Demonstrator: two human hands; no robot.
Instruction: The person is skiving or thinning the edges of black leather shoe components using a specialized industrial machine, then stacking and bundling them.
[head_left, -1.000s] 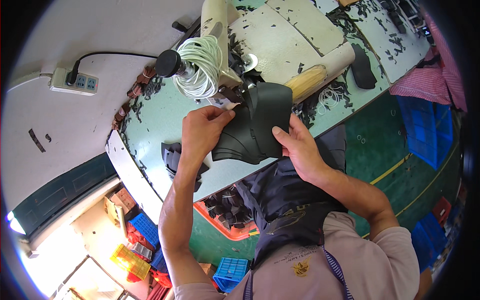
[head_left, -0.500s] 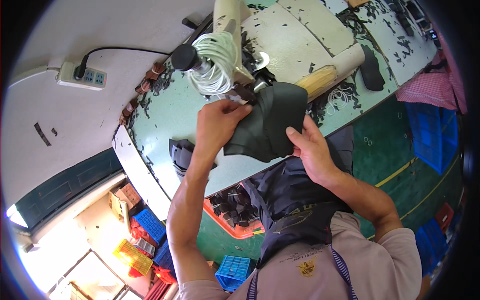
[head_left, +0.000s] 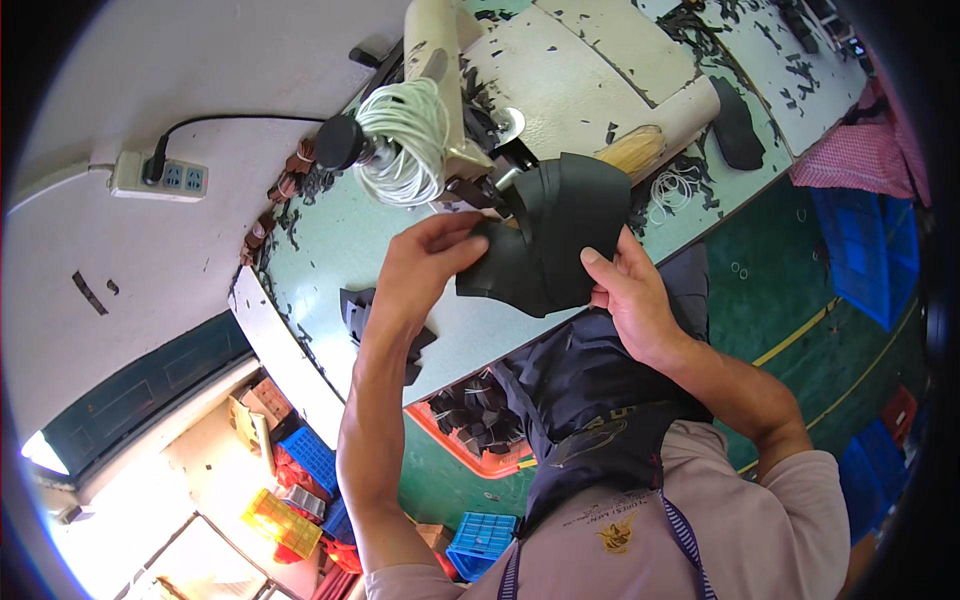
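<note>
Black leather piece (head_left: 545, 240) pinched by left hand (head_left: 425, 265) and right hand (head_left: 625, 290), now higher, touching the machine (head_left: 450, 110); open table (head_left: 330, 240) lies leftward.

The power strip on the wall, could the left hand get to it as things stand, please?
Probably not readily: the left hand holds the black piece, and the power strip lies off beyond the table edge.

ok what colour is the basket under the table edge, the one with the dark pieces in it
Orange-red basket, seen in the head view.
</note>
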